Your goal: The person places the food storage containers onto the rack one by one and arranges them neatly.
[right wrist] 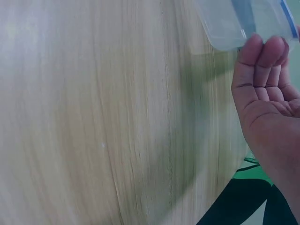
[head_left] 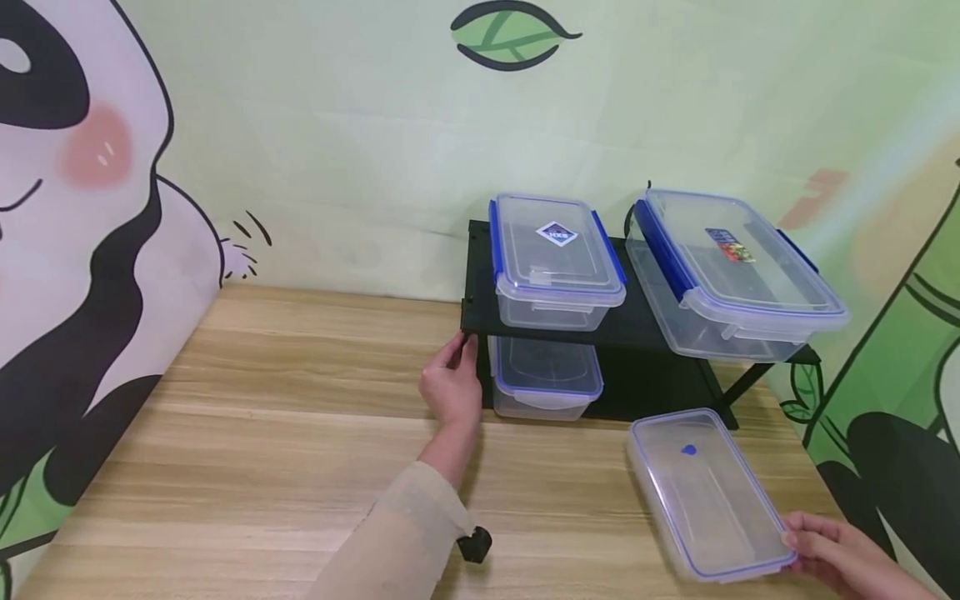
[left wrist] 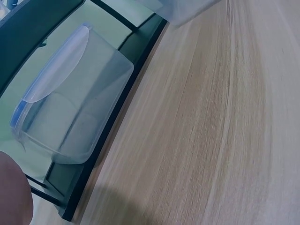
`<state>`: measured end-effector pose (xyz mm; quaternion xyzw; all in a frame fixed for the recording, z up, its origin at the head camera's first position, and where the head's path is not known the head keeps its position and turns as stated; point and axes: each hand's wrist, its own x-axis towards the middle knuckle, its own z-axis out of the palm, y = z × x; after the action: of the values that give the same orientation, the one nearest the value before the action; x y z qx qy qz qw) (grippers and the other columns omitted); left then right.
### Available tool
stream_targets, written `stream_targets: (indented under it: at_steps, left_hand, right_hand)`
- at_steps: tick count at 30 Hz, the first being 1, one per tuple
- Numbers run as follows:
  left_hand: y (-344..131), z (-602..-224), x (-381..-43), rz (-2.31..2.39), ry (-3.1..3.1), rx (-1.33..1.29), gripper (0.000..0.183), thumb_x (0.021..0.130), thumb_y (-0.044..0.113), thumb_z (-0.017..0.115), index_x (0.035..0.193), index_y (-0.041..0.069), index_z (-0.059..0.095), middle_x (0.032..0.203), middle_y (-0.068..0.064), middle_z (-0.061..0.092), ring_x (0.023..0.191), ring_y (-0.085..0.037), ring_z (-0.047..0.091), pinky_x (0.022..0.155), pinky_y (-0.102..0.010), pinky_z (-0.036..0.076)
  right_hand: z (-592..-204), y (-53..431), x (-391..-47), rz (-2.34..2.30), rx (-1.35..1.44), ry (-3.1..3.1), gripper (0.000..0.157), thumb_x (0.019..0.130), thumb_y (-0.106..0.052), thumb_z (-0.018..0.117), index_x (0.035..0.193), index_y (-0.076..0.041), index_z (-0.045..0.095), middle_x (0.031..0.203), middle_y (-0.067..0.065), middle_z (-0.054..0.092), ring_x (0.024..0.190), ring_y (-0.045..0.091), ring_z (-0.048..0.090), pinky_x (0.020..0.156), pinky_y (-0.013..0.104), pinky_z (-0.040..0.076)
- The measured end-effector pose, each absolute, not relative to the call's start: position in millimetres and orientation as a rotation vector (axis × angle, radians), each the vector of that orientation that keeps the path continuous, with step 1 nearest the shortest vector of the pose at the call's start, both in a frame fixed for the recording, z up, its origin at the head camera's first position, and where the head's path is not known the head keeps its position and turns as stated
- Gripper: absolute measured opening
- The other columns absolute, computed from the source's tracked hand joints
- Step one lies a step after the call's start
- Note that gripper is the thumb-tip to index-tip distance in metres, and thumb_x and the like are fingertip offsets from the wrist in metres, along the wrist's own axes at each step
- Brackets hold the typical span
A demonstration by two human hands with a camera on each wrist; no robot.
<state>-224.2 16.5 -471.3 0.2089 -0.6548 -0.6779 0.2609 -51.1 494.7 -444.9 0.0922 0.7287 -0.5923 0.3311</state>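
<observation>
My left hand (head_left: pixel 452 383) pinches the front left corner of a black two-tier rack (head_left: pixel 637 329). With thumb and fingers, my right hand (head_left: pixel 843 554) grips the near right corner of a clear plastic food container (head_left: pixel 712 496) that has a blue-lined lid. In the right wrist view, the fingers (right wrist: pixel 269 51) meet the end of that container (right wrist: pixel 229 28). A smaller lidded container (head_left: pixel 546 379) stands on the rack's lower level, close to my left hand. It shows through the rack's side in the left wrist view as a clear box (left wrist: pixel 79 103).
On the rack's top sit a medium container (head_left: pixel 557 258) with blue clips and a larger one (head_left: pixel 738 271), which overhangs the front edge. A small black object (head_left: pixel 475 545) shows beside my left sleeve. The wooden table (head_left: pixel 262 450) meets a panda-printed backdrop (head_left: pixel 360 167) behind.
</observation>
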Motion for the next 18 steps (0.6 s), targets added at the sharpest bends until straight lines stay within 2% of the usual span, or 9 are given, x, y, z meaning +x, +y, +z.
stream_targets:
  at_steps: [3, 7, 11, 18]
  left_hand:
    - [15.4, -470.6, -223.8, -1.837, -1.774, 0.568, 0.021, 0.093, 0.016, 0.085, 0.111, 0.005, 0.084, 0.11, -0.015, 0.08, 0.104, -0.03, 0.078, 0.094, -0.042, 0.063]
    - [14.1, -469.5, -223.2, -1.833, -1.782, 0.572, 0.021, 0.093, 0.017, 0.085, 0.111, 0.005, 0.084, 0.11, -0.014, 0.08, 0.105, -0.029, 0.078, 0.094, -0.042, 0.063]
    - [13.7, -470.3, -223.9, -1.826, -1.787, 0.572, 0.021, 0.094, 0.018, 0.085, 0.11, 0.006, 0.084, 0.11, -0.014, 0.08, 0.104, -0.029, 0.079, 0.094, -0.043, 0.063]
    - [13.7, -469.7, -223.2, -1.858, -1.782, 0.583, 0.021, 0.093, 0.019, 0.085, 0.11, 0.007, 0.085, 0.109, -0.013, 0.081, 0.105, -0.028, 0.078, 0.096, -0.043, 0.062]
  right_hand:
    - [-446.0, 493.8, -51.5, -1.599, 0.181, 1.856, 0.027, 0.114, -0.015, 0.044, 0.113, -0.013, 0.071, 0.107, -0.006, 0.074, 0.097, 0.009, 0.07, 0.09, 0.026, 0.06]
    - [-446.7, 493.4, -52.9, -1.643, 0.127, 1.798, 0.03, 0.115, -0.013, 0.041, 0.113, -0.016, 0.071, 0.108, -0.006, 0.074, 0.099, 0.009, 0.07, 0.092, 0.026, 0.06]
    - [-446.8, 493.3, -54.6, -1.629, 0.135, 1.797, 0.028, 0.115, -0.013, 0.041, 0.115, -0.013, 0.069, 0.109, -0.005, 0.072, 0.1, 0.01, 0.07, 0.092, 0.027, 0.06]
    - [-448.9, 490.1, -54.7, -1.546, 0.322, 1.89, 0.024, 0.114, -0.02, 0.047, 0.118, -0.006, 0.066, 0.106, -0.003, 0.067, 0.095, 0.013, 0.066, 0.088, 0.025, 0.06]
